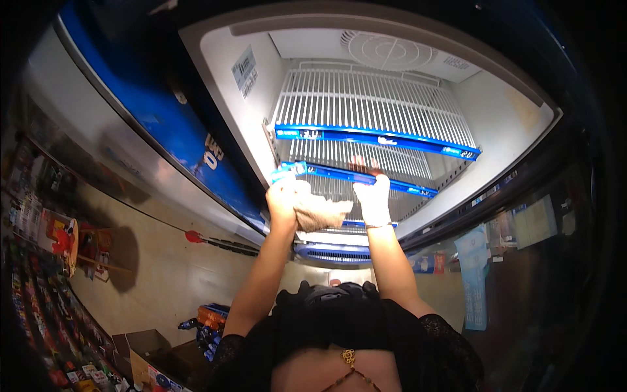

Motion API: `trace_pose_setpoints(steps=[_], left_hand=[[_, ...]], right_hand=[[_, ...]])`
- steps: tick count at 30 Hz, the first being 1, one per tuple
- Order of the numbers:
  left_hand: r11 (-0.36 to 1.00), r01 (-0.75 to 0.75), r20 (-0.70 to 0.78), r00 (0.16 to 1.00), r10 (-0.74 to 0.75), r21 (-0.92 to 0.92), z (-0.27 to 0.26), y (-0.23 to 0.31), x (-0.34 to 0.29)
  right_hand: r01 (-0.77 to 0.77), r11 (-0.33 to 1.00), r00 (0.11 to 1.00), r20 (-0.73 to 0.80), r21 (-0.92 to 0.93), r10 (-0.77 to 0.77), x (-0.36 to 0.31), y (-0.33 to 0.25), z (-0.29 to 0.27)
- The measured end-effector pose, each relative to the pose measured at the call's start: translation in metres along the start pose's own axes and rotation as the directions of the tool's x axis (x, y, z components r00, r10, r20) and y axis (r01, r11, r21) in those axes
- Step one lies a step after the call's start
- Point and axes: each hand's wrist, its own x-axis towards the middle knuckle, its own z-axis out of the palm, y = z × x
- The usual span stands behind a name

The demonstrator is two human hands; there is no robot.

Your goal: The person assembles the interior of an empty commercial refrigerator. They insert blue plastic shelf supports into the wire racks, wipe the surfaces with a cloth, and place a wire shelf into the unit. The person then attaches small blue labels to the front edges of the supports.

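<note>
In front of me stands an open display fridge (253,121) with white wire shelves. At the left end of the middle shelf, my left hand (282,198) holds a bunched beige cloth (323,213) against the blue front strip (326,171). Bright light washes out these fingers, so their exact grip is hard to see. My right hand (374,199) holds the same middle shelf nearer its right end, its thumb in front of the strip and its fingers showing behind it. Above lies the upper wire shelf (372,98), with its own blue strip.
A round fan grille (392,51) sits at the fridge's top. The glass door (522,261) stands at the right. A blue panel (157,117) runs along the left. Packed goods (59,333) and an open cardboard box (147,343) are at lower left.
</note>
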Motion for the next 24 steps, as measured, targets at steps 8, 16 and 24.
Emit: trace_pose_setpoints(steps=[8,16,24], left_hand=[[0.907,-0.004,-0.175,0.982,-0.077,-0.421,0.007,0.006,0.014],[0.972,-0.215,-0.304,0.936,0.179,-0.090,0.017,0.018,-0.005],[0.934,-0.166,-0.277,0.925,0.259,0.317,0.003,0.069,-0.052]], right_hand=[[0.008,1.000,0.997,-0.071,0.005,-0.007,-0.022,0.005,0.035],[0.027,0.999,0.976,-0.214,-0.027,-0.032,-0.031,0.008,0.062],[-0.005,0.999,0.980,-0.196,0.043,0.013,-0.022,0.005,0.046]])
